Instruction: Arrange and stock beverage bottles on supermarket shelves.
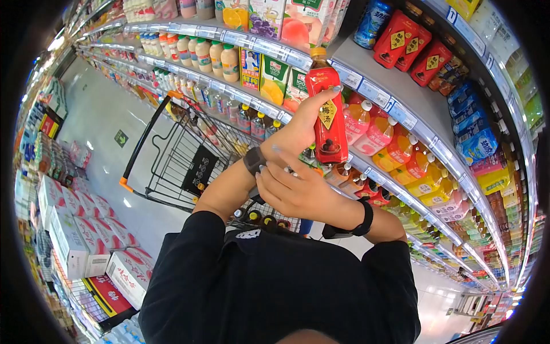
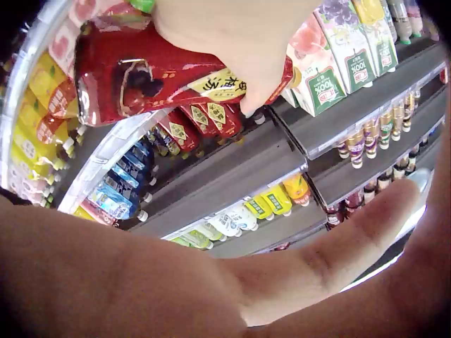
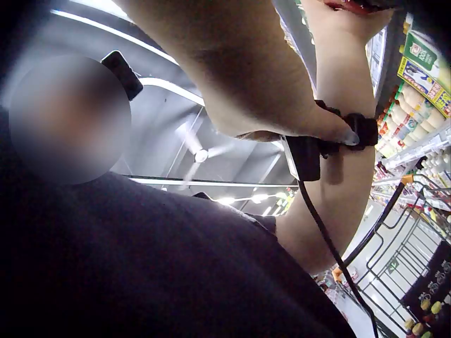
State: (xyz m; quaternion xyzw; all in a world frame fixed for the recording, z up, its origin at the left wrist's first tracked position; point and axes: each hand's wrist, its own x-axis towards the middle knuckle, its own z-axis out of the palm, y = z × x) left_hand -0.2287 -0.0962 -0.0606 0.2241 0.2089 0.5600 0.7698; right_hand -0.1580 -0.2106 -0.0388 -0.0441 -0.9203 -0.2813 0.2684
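Gripping a red bottle (image 1: pixel 329 123) in the left hand (image 1: pixel 301 126), with thumb laid across the front and cap uppermost in the head view. Raised before the shelves, apparently clear of the nearest shelf edge (image 1: pixel 375 93). Hold firmly rather than hard, judging so smooth-looking a bottle likelier to slip than to need squeezing. Angle the printed front toward the eyes for easy reading, and slide the thumb slightly aside to uncover more lettering.

Holding no goods in the right hand (image 1: pixel 289 186); reaching instead, with fingers loosely extended, to the black wristband (image 1: pixel 255 160) on the left arm. Impossible to tell how firmly pressing there. Steady the bottle before working at the band, using small fingertip movements and bending the left wrist as little as possible, to avoid loosening 1 grip while busy with the other. Mind the black cable (image 3: pixel 328 241) running below the band in the right wrist view, liable to snag.

Draw both elbows in, to spare the matching red bottles (image 1: pixel 395 40) on the shelf and the pink drinks (image 1: pixel 372 132) nearby any stray knock. Allow room, too, for the shopping cart (image 1: pixel 199 169) standing at the left.
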